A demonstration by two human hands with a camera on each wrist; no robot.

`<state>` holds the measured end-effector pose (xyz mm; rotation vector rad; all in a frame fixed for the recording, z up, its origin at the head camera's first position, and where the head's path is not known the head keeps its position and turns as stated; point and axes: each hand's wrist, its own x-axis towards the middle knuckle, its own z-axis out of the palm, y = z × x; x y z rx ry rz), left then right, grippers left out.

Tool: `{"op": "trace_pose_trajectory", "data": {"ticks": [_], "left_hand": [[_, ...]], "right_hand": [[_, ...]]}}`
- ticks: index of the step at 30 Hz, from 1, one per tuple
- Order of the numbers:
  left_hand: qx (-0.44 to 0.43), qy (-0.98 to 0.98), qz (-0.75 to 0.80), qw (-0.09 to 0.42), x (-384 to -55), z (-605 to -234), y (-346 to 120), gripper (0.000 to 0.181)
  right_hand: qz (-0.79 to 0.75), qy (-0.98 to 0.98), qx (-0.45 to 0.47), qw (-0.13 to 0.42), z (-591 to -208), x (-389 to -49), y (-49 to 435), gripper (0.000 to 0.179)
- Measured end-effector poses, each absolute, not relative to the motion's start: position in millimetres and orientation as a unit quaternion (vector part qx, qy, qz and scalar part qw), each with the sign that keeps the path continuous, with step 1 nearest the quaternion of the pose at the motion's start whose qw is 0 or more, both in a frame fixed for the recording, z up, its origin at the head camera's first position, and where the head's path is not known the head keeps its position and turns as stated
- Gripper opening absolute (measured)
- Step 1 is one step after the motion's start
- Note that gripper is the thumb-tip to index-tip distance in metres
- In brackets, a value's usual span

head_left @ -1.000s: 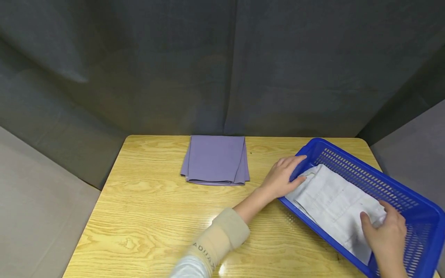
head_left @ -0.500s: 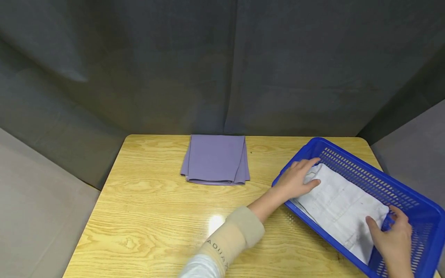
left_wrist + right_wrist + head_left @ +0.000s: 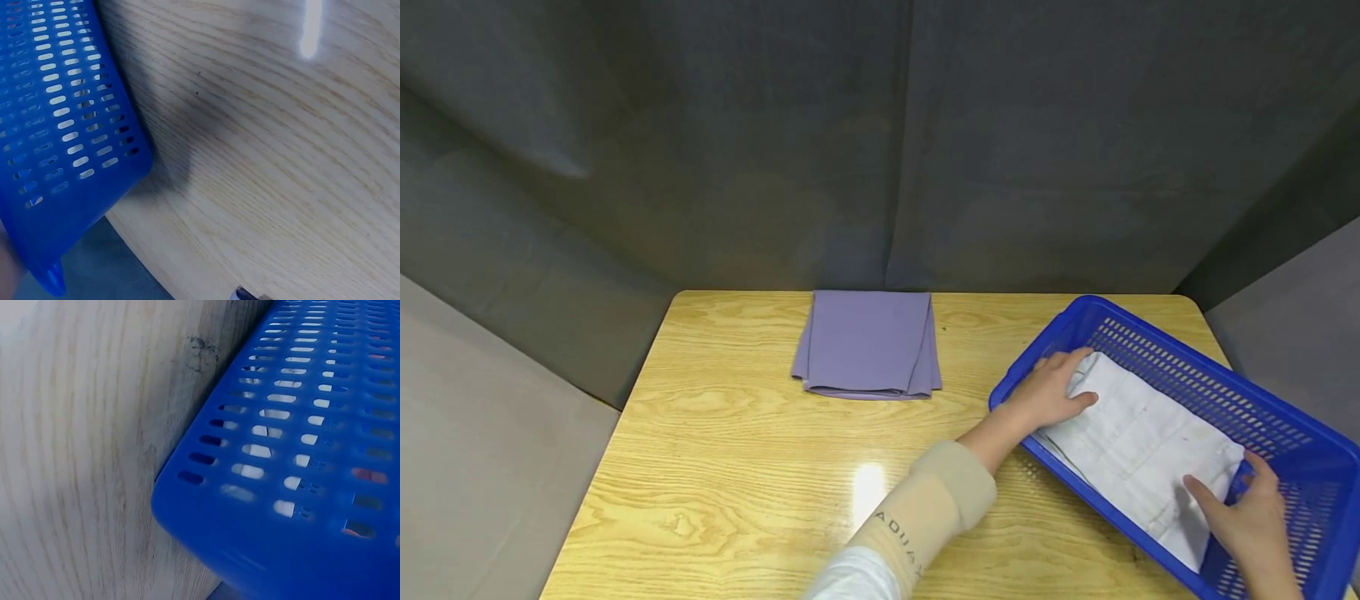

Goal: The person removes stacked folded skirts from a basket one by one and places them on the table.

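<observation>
A folded white cloth (image 3: pixel 1138 442), faintly smudged, lies in a blue plastic basket (image 3: pixel 1225 383) on the right of the table in the head view. My left hand (image 3: pixel 1051 392) reaches over the basket's left rim, fingers and thumb spread across the cloth's left end. At the cloth's opposite end is my right hand (image 3: pixel 1255 517), its thumb stretched over the cloth and its fingers loosely bent by the corner. Both wrist views show mainly the slotted outer wall of the basket (image 3: pixel 69 106), (image 3: pixel 281 450), which hides the fingers there.
A folded purple cloth (image 3: pixel 871 342) lies at the back middle of the wooden table (image 3: pixel 722 475). A dark curtain (image 3: pixel 775 150) hangs behind the table, with pale panels (image 3: pixel 482 450) at the sides. The basket sits at an angle near the table's right edge.
My left hand has moved right, further into the basket. The white cloth has shifted slightly right, and my right hand has moved a little right and down. The purple cloth stays put.
</observation>
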<state>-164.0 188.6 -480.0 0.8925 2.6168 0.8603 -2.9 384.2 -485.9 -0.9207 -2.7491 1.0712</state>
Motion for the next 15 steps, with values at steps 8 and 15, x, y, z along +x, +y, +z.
{"op": "trace_pose_trajectory", "data": {"ticks": [8, 15], "left_hand": [[0.286, 0.901, 0.283, 0.163, -167, -488, 196, 0.068], [0.251, 0.901, 0.296, 0.192, -168, -493, 201, 0.073]], "right_hand": [[0.352, -0.887, -0.299, -0.022, -492, -4, 393, 0.087], [0.371, -0.874, -0.308, -0.054, -497, 0, 395, 0.091]]}}
